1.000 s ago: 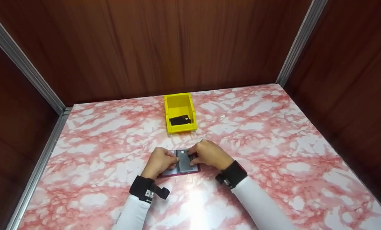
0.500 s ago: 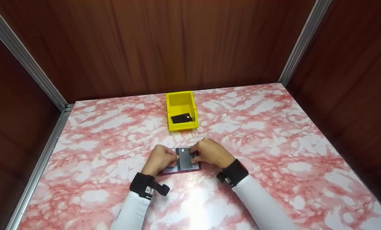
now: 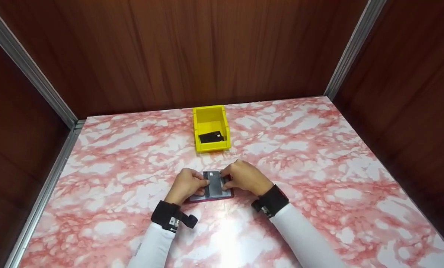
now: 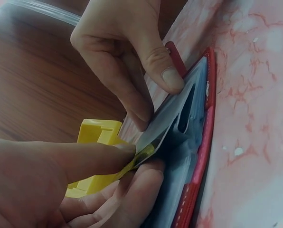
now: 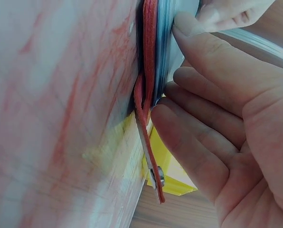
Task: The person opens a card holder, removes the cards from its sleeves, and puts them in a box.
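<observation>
An open red card holder [image 3: 227,197] with clear plastic sleeves [image 4: 178,178] lies on the table between both hands. A dark card [image 3: 215,184] with a small white mark shows greyish through a sleeve, with a darker strip along its left side. My left hand [image 3: 187,186] pinches the card's left edge between thumb and fingers, the sleeve opening beside it. My right hand [image 3: 246,179] holds the holder's right side, thumb [image 5: 205,50] on the sleeves and fingers at their edge. A red snap strap [image 5: 151,156] sticks out from the holder near these fingers.
Behind the hands stands a yellow bin [image 3: 211,146] with black cards [image 3: 210,137] in it. Brown wood-grain panels [image 3: 207,52] with metal corner posts enclose the pink-and-white marbled table [image 3: 132,149] at the back and sides.
The card has shifted slightly left, and the dark strip at its left side looks wider. Both hands keep nearly the same places; the head view has tilted a little.
</observation>
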`<state>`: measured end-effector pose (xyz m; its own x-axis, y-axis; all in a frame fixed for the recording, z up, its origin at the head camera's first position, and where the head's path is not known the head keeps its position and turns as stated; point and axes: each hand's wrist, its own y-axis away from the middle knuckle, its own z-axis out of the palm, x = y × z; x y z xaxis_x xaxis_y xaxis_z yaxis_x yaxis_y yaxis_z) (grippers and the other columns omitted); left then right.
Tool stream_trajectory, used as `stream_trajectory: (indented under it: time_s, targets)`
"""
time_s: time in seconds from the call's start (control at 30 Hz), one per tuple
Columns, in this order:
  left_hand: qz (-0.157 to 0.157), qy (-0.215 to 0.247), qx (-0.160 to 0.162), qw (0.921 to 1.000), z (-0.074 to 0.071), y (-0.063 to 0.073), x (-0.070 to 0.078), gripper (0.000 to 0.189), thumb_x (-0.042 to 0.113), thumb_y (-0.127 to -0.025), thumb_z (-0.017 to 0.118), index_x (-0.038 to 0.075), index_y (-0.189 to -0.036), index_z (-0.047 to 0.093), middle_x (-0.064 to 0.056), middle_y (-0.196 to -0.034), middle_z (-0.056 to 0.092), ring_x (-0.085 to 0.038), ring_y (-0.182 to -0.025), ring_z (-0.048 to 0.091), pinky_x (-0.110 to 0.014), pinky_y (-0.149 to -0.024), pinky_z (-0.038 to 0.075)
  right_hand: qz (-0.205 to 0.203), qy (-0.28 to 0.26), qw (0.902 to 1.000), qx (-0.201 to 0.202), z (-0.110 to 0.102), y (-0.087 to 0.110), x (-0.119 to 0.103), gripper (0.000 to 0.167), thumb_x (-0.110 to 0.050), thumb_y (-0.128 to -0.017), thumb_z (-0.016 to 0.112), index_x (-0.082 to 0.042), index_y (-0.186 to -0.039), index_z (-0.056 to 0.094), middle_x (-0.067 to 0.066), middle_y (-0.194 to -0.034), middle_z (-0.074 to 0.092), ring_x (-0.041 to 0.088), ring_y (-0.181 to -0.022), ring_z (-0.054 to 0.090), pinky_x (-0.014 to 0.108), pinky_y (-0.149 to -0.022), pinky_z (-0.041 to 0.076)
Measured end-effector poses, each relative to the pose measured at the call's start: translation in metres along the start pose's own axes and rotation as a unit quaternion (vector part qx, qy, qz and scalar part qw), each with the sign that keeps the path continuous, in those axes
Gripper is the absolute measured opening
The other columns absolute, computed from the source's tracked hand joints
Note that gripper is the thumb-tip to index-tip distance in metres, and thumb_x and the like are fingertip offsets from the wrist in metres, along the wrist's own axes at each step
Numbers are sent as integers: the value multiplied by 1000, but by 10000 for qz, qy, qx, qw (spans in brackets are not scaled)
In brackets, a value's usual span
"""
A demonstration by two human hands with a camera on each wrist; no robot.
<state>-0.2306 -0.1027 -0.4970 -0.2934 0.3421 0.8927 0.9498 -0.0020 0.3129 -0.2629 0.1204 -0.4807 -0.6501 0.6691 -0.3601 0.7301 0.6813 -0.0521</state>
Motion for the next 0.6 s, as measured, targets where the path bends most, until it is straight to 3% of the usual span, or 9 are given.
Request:
stream_trajectory:
  time_s: [0.27,0.6]
  targets:
    - [-35,-48,54,10000,4,-1,0,16,4,-94,81,-4,-101,69,-8,-84,65,-10,-56,66,-22,-53,60,-160,118,9998,-12,-1,-1,-3,28,-18,-85,94,-10,-110,84,3,-102,84,15,-89,75,40,-87,65]
    - [27,-25,25,10000,3,-2,-1,17,4,-94,81,-4,-102,68,-5,-74,63,-10,-53,66,-22,-52,59,-268,59,9996,-61,0,-1,-4,33,-17,-84,94,-10,-115,84,5,-112,85,19,-99,79,42,-92,65]
